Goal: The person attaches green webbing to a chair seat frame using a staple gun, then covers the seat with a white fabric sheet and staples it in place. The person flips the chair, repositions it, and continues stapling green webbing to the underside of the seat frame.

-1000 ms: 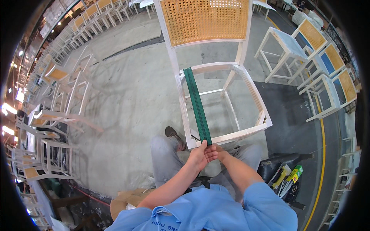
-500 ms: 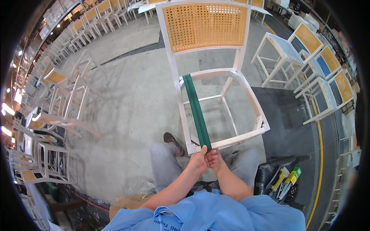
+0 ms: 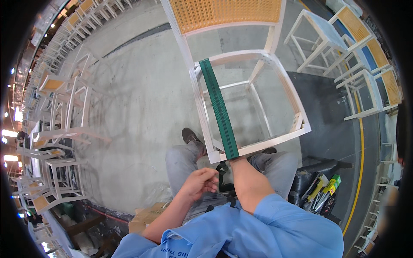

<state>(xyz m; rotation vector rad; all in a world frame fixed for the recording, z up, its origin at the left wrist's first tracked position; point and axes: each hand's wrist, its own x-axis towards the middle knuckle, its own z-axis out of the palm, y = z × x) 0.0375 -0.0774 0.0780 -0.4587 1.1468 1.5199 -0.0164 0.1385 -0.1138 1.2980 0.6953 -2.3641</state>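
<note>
A white wooden chair frame (image 3: 201, 109) with a cane back (image 3: 228, 16) stands before me, its seat opening bare but for one strap. That green webbing strap (image 3: 218, 107) runs from the back rail to the front rail, near the left side rail. My right hand (image 3: 234, 160) reaches beneath the front rail at the strap's near end; rail and strap hide its fingers. Below the front left corner, my left hand (image 3: 201, 183) hangs apart from the chair, fingers curled and thumb near the index finger. Whether something small sits between them I cannot make out.
White cane-backed chairs (image 3: 365, 90) stand at the right, and several bare frames (image 3: 64, 133) crowd the left. Beside my right thigh, a dark surface holds hand tools (image 3: 316, 193) and a green-yellow box (image 3: 332, 184). A cardboard box (image 3: 144, 218) lies at lower left.
My hands were together at the strap's near end on the front rail. The left has drawn back toward me and left; the right has gone under the rail. The chair appears nearer.
</note>
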